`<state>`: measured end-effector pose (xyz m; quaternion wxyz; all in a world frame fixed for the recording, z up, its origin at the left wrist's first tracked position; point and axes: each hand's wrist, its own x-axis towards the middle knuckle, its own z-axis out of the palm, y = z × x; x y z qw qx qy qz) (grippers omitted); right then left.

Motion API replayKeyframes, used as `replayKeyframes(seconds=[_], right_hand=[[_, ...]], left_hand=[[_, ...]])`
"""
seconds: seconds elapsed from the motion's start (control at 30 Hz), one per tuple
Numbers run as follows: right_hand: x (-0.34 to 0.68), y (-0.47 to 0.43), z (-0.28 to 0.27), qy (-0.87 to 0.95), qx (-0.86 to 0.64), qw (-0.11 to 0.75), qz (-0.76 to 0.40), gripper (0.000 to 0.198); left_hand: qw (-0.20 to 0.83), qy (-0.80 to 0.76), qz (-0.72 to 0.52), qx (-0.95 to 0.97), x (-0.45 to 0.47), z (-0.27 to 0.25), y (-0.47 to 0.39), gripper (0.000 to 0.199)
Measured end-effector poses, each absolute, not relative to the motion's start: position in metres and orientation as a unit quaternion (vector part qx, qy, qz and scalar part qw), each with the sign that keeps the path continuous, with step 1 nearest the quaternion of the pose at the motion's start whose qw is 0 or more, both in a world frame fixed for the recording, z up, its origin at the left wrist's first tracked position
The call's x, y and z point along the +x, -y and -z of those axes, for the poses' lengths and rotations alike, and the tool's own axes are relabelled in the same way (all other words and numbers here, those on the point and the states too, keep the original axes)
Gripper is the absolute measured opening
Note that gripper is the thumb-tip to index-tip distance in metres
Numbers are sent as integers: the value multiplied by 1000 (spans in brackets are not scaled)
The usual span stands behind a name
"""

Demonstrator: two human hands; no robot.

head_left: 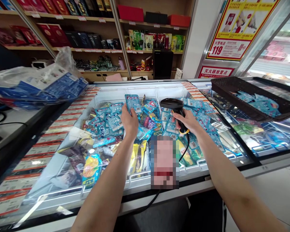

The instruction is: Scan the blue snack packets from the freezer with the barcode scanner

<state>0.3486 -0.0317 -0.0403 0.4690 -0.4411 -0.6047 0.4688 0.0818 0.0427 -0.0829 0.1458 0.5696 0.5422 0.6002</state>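
Packet (133, 101), blue, is up in the left grip (130, 122), pinched at its lower edge, held above the glass surface (65, 138) of a freezer. Right grip (185, 120) is wrapped around the handle of a black scanner (172, 103), whose head sits to the packet's right, apart from it; cable (188, 146) drops from the handle. More blue packets (114, 120) are scattered around both hands (on or under the glass, can't tell for each one). Yellow wrappers (142, 151) nearer the front, beside a pixelated patch (165, 161) hiding whatever is there. Dark basket (228, 91) on the right holds similar packets; plastic-wrapped bundle (50, 85) on the left. Stocked shelves (70, 16) behind.
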Motion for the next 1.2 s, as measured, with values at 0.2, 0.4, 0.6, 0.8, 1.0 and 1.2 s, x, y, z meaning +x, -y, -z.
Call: replayKeyframes(seconds=[0.2, 0.4, 0.6, 0.8, 1.0, 1.2], right_hand=[[353, 30, 40, 581, -450, 497, -462, 40], [356, 26, 43, 551, -450, 525, -467, 42], [359, 25, 44, 550, -457, 522, -466, 40], [362, 24, 45, 547, -451, 533, -461, 41], [365, 20, 49, 541, -438, 551, -460, 42], [363, 21, 49, 546, -436, 545, -464, 39]], left_hand=[[52, -619, -549, 560, 59, 74, -40, 47], [-33, -648, -474, 595, 55, 73, -31, 50], [-76, -613, -406, 673, 80, 65, -16, 36], [93, -530, -315, 782, 132, 66, -4, 40], [126, -530, -265, 796, 156, 70, 3, 40], [138, -533, -225, 804, 154, 69, 2, 35]])
